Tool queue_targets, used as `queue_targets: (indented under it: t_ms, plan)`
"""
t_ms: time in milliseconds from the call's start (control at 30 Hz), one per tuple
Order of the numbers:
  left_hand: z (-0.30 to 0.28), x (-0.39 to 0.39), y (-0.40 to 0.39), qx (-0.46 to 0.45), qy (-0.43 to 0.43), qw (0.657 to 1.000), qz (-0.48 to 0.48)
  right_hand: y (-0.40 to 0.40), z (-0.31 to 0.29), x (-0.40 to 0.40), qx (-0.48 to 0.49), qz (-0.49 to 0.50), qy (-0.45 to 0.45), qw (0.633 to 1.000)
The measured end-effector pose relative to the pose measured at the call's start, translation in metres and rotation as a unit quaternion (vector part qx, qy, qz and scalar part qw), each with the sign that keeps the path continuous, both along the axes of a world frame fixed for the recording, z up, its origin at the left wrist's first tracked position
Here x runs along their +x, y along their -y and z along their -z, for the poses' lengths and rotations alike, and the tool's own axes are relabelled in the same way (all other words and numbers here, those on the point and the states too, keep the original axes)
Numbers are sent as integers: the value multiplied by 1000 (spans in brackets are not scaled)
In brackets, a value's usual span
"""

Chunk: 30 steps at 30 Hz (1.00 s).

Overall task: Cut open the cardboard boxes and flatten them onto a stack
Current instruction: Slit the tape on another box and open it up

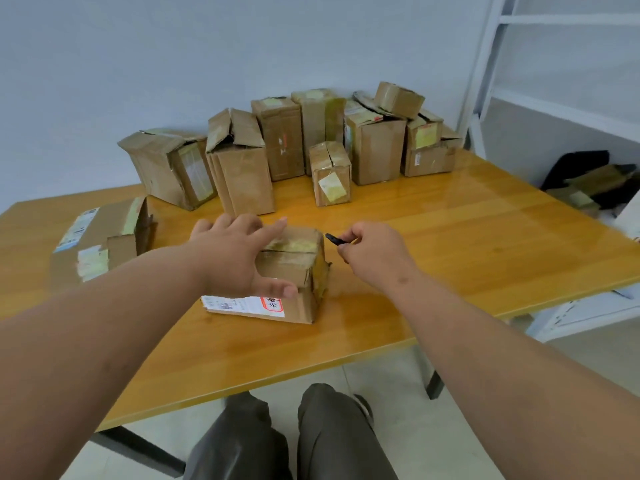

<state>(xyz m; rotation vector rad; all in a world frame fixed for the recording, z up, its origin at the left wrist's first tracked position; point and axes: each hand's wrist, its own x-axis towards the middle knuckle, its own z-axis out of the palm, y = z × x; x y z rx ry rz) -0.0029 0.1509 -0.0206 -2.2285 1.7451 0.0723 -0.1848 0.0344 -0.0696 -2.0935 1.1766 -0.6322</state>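
Head view. A small taped cardboard box (294, 268) sits near the front middle of the yellow table (467, 237), a white shipping label (242, 304) on its near face. The left hand (235, 258) lies over the box's left and top, fingers spread, thumb low on the near face; it steadies rather than clamps. The right hand (374, 254) is just beside the box's right top edge, fingers curled, pinching a small dark cutter (335, 239) whose tip points at the yellowed tape seam (294, 244). The tip appears not yet in contact.

Further boxes (311, 143) stand in a row at the back, uncut. One partly collapsed box (104, 240) lies at the left, probably the start of the stack.

Risks, as judged:
- The cutting line runs toward the left fingers; if the blade jumps through slack tape, it could reach them.
- The hold is light; a sideways pull may slide or tip the box on the glossy top.
- The pinch is shallow; the cutter could twist or slip out under load.
- Whether the blade is exposed cannot be told.
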Motion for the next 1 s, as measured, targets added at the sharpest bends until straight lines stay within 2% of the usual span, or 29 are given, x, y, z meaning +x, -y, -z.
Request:
queue_targets:
  t_ms: [167,267,467,767,1000]
  plan:
    - [5,1,8,-3,-9,1000,8,-5,-2,-2,-10,-37,12,999]
    - [8,-1,9,-34,-31,999,15,-4,-5,-2,-35,-40,-20,998]
    - [8,-3,7,-55,-18,998,16,-3,-9,1,-63,-38,-59,996]
    - [11,-3,8,-26,-39,999,-15,-4,-18,-5,-130,-89,-106,982]
    - [10,-3,7,-8,-38,999,-22,-7,-23,-11,-129,-119,-112,978]
